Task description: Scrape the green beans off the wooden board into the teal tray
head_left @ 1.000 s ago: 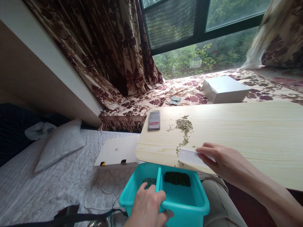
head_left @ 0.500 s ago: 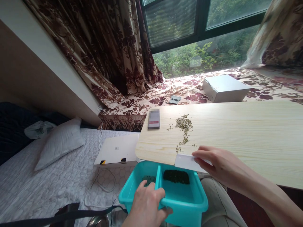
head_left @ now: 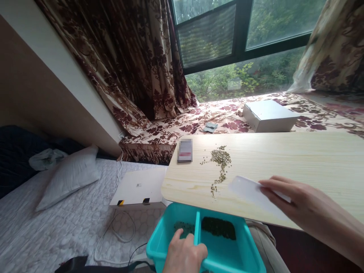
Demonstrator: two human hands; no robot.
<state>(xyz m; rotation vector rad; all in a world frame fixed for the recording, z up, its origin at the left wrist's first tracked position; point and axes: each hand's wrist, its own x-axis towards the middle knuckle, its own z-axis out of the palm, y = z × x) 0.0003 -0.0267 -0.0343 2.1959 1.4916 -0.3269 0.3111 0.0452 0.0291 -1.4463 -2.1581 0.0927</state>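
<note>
While the left hand [head_left: 184,253] grips the turquoise divided bin [head_left: 223,252], the right hand [head_left: 298,197] pinches a white scraper [head_left: 247,187] beside the mung beans [head_left: 222,156] on the bench [head_left: 284,159].

Grains [head_left: 221,156] and box [head_left: 185,150] on table [head_left: 284,159]

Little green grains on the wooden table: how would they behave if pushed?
The grains would probably scatter or roll, being tiny and roundish, with strays lying apart from the main patch. They likely slide easily, as the tabletop looks smooth. Some might drop off the near side, since their trail runs toward it.
</note>
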